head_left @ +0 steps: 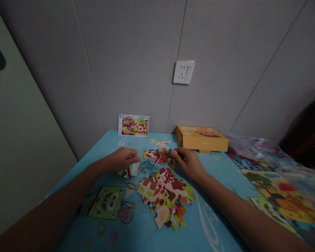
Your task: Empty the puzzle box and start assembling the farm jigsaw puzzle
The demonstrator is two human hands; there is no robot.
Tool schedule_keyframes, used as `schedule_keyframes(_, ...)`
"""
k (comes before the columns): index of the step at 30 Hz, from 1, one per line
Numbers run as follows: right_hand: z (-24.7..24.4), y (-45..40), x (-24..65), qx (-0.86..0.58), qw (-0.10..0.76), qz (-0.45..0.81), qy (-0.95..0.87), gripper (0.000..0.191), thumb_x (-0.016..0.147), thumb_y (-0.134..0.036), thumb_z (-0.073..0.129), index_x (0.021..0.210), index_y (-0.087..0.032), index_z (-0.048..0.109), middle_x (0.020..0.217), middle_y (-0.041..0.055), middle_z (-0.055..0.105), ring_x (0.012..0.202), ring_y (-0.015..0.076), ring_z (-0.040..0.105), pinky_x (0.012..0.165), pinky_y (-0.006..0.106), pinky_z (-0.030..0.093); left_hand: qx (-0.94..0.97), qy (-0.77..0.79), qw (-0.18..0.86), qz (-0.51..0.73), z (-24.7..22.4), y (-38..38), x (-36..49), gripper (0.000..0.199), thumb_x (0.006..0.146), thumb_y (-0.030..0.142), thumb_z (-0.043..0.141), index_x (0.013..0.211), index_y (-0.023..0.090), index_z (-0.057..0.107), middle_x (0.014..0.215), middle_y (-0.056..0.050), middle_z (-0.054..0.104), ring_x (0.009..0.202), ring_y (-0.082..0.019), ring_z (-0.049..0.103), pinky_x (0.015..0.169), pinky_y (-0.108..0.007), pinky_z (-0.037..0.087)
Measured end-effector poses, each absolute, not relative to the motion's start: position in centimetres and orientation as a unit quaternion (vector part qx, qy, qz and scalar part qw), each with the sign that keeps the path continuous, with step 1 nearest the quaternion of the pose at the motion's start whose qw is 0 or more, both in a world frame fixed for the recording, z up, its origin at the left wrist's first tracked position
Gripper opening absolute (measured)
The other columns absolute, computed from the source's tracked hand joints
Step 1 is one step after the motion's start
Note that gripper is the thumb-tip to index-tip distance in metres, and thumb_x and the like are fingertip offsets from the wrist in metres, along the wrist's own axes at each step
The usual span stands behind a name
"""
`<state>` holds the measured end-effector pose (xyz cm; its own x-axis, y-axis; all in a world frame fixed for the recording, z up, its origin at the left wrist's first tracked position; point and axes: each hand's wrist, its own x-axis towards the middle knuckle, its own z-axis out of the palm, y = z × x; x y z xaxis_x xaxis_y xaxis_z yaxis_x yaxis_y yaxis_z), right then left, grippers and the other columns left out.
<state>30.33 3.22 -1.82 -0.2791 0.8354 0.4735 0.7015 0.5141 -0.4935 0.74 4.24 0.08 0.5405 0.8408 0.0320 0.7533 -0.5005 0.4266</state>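
Note:
My left hand [126, 159] is closed around a few puzzle pieces [131, 170], which show below its fingers, left of the middle of the table. At the right end of a small upper group of puzzle pieces [157, 155], my right hand [185, 159] has its fingers pinched on a small piece, its pale edge by the fingertips. Nearer to me lies a larger heap of loose puzzle pieces [166, 196], several overlapping. Grey-blue pieces [148, 168] rest between the two groups.
A picture card [133, 125] leans on the wall at the back left. The yellow box [204, 138] sits at the back right. Clear plastic wrap [262, 150] and colourful printed sheets [286, 196] lie at the right. The blue tablecloth [147, 234] has cartoon prints.

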Motion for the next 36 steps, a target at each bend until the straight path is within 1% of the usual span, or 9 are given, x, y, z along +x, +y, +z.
schedule_keyframes(2, -1.9, 3.2, 30.3, -0.484, 0.357, 0.096, -0.793, 0.036, 0.093, -0.042, 0.046, 0.073, -0.017, 0.061, 0.063, 0.0013, 0.059, 0.055, 0.0126, 0.048, 0.054, 0.025, 0.030, 0.874, 0.448, 0.154, 0.111, -0.2, 4.2, 0.9, 0.043, 0.091, 0.049, 0.041, 0.065, 0.017, 0.052, 0.055, 0.003, 0.046, 0.053, -0.012, 0.043, 0.054, -0.024, 0.031)
schedule_keyframes(5, -2.0, 3.3, 30.2, -0.486, 0.357, 0.096, -0.792, 0.035, 0.093, -0.042, 0.046, 0.075, -0.017, 0.063, 0.064, 0.0019, 0.061, 0.055, 0.0128, 0.049, 0.054, 0.025, 0.030, 0.891, 0.421, 0.108, 0.135, -0.5, 4.0, 1.6, 0.036, 0.092, 0.045, 0.046, 0.076, 0.017, 0.062, 0.075, -0.002, 0.060, 0.074, -0.017, 0.054, 0.071, -0.027, 0.039)
schedule_keyframes(9, -2.0, 3.2, 30.1, -0.486, 0.356, 0.093, -0.792, 0.035, 0.092, -0.041, 0.046, 0.074, -0.017, 0.064, 0.061, 0.0016, 0.060, 0.054, 0.0128, 0.049, 0.053, 0.025, 0.029, 0.875, 0.454, 0.067, 0.154, -1.0, 2.9, 3.4, 0.044, 0.079, 0.055, 0.063, 0.097, 0.015, 0.064, 0.099, -0.010, 0.060, 0.095, -0.024, 0.055, 0.086, -0.034, 0.042)
schedule_keyframes(12, -1.9, 3.2, 30.0, -0.485, 0.354, 0.094, -0.794, 0.036, 0.092, -0.041, 0.046, 0.074, -0.017, 0.064, 0.061, 0.0015, 0.060, 0.054, 0.0126, 0.049, 0.052, 0.025, 0.029, 0.862, 0.485, 0.038, 0.143, -1.4, 2.1, 4.5, 0.054, 0.071, 0.059, 0.070, 0.098, 0.014, 0.062, 0.100, -0.012, 0.058, 0.096, -0.027, 0.054, 0.085, -0.037, 0.044)
schedule_keyframes(17, -2.0, 3.2, 29.9, -0.480, 0.350, 0.089, -0.800, 0.036, 0.092, -0.041, 0.045, 0.075, -0.016, 0.064, 0.063, 0.0022, 0.061, 0.055, 0.0130, 0.049, 0.053, 0.025, 0.029, 0.850, 0.499, 0.069, 0.153, -1.7, 2.2, 4.6, 0.047, 0.069, 0.055, 0.072, 0.092, 0.016, 0.056, 0.098, -0.009, 0.057, 0.095, -0.025, 0.053, 0.085, -0.036, 0.042)
schedule_keyframes(23, -1.8, 3.1, 30.1, -0.489, 0.346, 0.087, -0.796, 0.036, 0.092, -0.041, 0.046, 0.073, -0.017, 0.063, 0.060, 0.0007, 0.058, 0.053, 0.0124, 0.048, 0.052, 0.025, 0.028, 0.804, 0.490, 0.263, 0.210, -1.1, 2.7, 4.1, 0.029, 0.077, 0.041, 0.063, 0.087, 0.020, 0.047, 0.072, 0.004, 0.054, 0.066, -0.015, 0.052, 0.062, -0.026, 0.040)
schedule_keyframes(25, -1.7, 3.1, 30.1, -0.490, 0.346, 0.088, -0.795, 0.036, 0.092, -0.042, 0.046, 0.073, -0.017, 0.063, 0.059, 0.0006, 0.057, 0.052, 0.0122, 0.047, 0.052, 0.025, 0.028, 0.801, 0.471, 0.270, 0.254, -0.8, 2.8, 4.1, 0.021, 0.080, 0.037, 0.059, 0.085, 0.019, 0.049, 0.075, 0.003, 0.056, 0.070, -0.015, 0.054, 0.066, -0.026, 0.042)
schedule_keyframes(30, -1.9, 3.2, 30.1, -0.492, 0.348, 0.089, -0.793, 0.035, 0.092, -0.041, 0.046, 0.073, -0.017, 0.064, 0.060, 0.0017, 0.060, 0.052, 0.0125, 0.048, 0.051, 0.025, 0.028, 0.858, 0.403, 0.143, 0.285, -0.8, 3.1, 3.8, 0.004, 0.080, 0.020, 0.056, 0.083, 0.018, 0.058, 0.090, -0.003, 0.063, 0.091, -0.020, 0.054, 0.085, -0.033, 0.041)
schedule_keyframes(36, -1.6, 3.1, 30.1, -0.491, 0.354, 0.077, -0.792, 0.037, 0.093, -0.042, 0.045, 0.073, -0.017, 0.063, 0.060, 0.0025, 0.060, 0.053, 0.0133, 0.049, 0.052, 0.025, 0.029, 0.918, 0.304, 0.120, 0.224, -1.4, 3.3, 3.2, 0.026, 0.077, 0.005, 0.053, 0.085, 0.023, 0.070, 0.110, -0.003, 0.062, 0.107, -0.020, 0.051, 0.095, -0.036, 0.037)
